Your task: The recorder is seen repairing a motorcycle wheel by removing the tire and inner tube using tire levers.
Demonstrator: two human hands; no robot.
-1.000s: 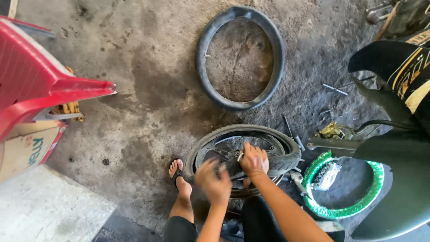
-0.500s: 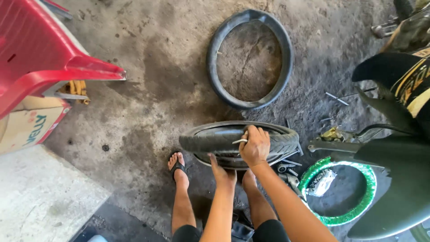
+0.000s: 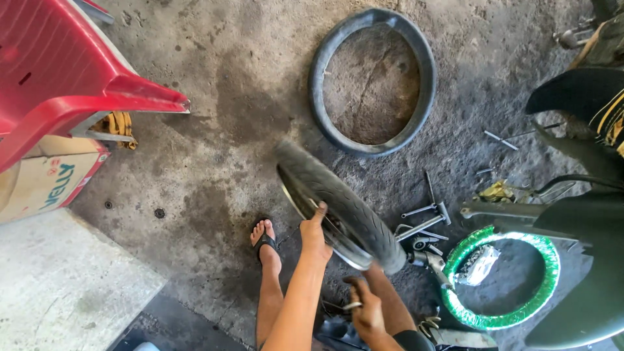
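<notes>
Item: right hand (image 3: 365,311), nearest the camera, low by the knee, fingers curled, touching no part of the wheel — whether it pinched anything could not be told. Left hand (image 3: 316,235) was closed on the wheel with its tyre (image 3: 338,205), tilted up on edge above the concrete floor (image 3: 214,143) beside the sandalled foot (image 3: 265,242). A second hand on the tread would, in judgement, have steadied the tilt — one grip alone risked a roll toward the loose tools (image 3: 422,221). Beyond lay a bare tyre (image 3: 372,81), flat.
</notes>
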